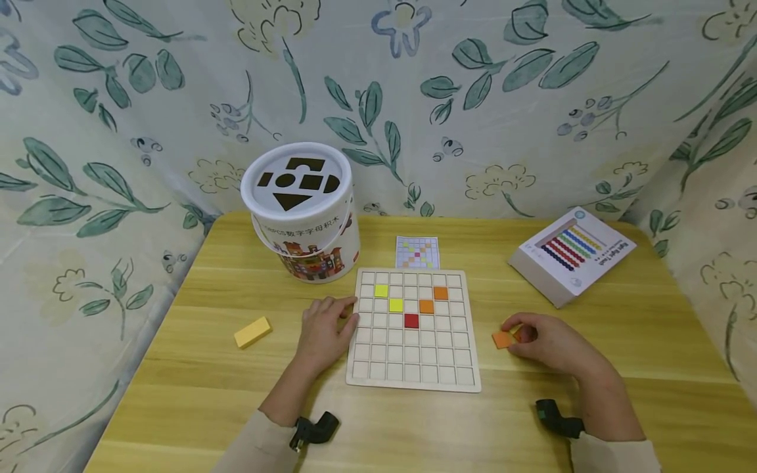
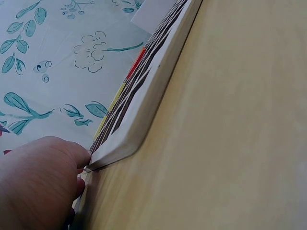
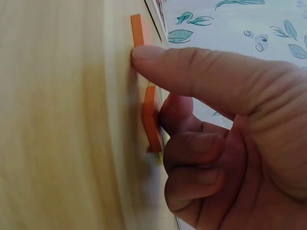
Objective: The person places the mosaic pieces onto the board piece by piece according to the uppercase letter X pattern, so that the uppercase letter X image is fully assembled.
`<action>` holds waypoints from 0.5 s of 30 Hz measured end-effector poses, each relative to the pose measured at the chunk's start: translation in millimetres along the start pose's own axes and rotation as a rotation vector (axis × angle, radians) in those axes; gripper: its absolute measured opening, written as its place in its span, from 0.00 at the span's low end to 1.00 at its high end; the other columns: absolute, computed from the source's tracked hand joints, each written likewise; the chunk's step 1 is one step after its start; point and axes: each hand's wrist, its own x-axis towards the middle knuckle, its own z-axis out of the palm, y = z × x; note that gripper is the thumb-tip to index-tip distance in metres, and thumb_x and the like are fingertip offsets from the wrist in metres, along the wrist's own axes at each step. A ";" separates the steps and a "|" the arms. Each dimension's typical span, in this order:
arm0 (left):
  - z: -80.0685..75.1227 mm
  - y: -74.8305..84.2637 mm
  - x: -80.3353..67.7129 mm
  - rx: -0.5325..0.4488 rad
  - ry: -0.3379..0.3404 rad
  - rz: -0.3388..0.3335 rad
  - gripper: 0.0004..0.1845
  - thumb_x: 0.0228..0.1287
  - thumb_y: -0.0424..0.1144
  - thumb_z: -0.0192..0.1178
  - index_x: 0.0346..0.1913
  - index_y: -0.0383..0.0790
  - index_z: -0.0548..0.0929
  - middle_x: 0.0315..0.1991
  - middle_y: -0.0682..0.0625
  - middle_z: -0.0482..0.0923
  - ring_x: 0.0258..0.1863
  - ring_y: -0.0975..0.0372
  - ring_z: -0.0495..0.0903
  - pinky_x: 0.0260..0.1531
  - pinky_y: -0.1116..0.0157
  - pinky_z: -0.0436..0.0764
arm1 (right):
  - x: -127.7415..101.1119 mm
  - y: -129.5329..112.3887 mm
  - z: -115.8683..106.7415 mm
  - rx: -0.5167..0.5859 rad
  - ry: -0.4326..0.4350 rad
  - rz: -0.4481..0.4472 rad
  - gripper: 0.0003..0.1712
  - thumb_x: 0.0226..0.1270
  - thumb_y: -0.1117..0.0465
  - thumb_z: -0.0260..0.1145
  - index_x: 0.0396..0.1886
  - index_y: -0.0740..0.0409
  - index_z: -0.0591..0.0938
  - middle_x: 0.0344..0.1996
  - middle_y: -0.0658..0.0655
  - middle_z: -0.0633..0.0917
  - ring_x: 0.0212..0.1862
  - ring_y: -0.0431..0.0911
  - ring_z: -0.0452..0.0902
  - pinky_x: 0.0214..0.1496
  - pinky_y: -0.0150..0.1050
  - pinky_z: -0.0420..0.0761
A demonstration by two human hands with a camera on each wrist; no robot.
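While my loose left hand touched the board, my right hand curled by orange tiles right of the board; I couldn't tell its grip.

1. White cylindrical plastic bucket w/ lid: dark Chinese line across upper wall, reads "PCS数字字母积木" (approx. "pcs number & letter blocks") — the chars. before "PCS" too unclear to read.
2. White rectangular cardboard box w/ coloured bead rows pictured: dark title, set at an angle, seems to say "Right Right Touch" — smaller line alongside illegible.
3. Same box: sm. round blue emblem nr. top corner; any lettering in it too tiny.
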 end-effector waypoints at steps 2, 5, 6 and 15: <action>-0.3 0.2 -0.3 -0.004 -0.003 -0.004 0.19 0.70 0.45 0.64 0.61 0.48 0.84 0.38 0.52 0.83 0.41 0.57 0.74 0.45 0.58 0.65 | 0.1 -0.4 -0.2 -0.003 0.000 -0.001 0.18 0.64 0.59 0.74 0.53 0.53 0.83 0.34 0.54 0.77 0.34 0.47 0.70 0.33 0.37 0.68; -0.9 0.5 -0.6 -0.009 -0.006 -0.009 0.19 0.70 0.45 0.64 0.61 0.48 0.84 0.39 0.52 0.83 0.41 0.56 0.73 0.45 0.58 0.65 | 0.7 -0.8 0.7 -0.016 0.003 -0.008 0.17 0.64 0.58 0.74 0.51 0.53 0.84 0.33 0.53 0.77 0.34 0.47 0.70 0.33 0.37 0.68; -1.2 0.7 -0.7 -0.010 -0.006 -0.009 0.19 0.70 0.45 0.64 0.61 0.48 0.84 0.39 0.52 0.83 0.41 0.56 0.73 0.45 0.58 0.65 | 1.0 -0.8 1.1 -0.022 0.007 -0.011 0.17 0.64 0.57 0.74 0.51 0.53 0.84 0.33 0.53 0.77 0.34 0.47 0.70 0.33 0.37 0.68; -2.0 1.7 -0.2 -0.008 -0.001 -0.001 0.19 0.69 0.45 0.64 0.60 0.47 0.84 0.38 0.52 0.83 0.41 0.56 0.73 0.45 0.58 0.66 | 2.4 -2.3 5.4 -0.029 0.029 -0.026 0.17 0.63 0.55 0.75 0.50 0.54 0.85 0.31 0.52 0.77 0.33 0.46 0.70 0.31 0.36 0.69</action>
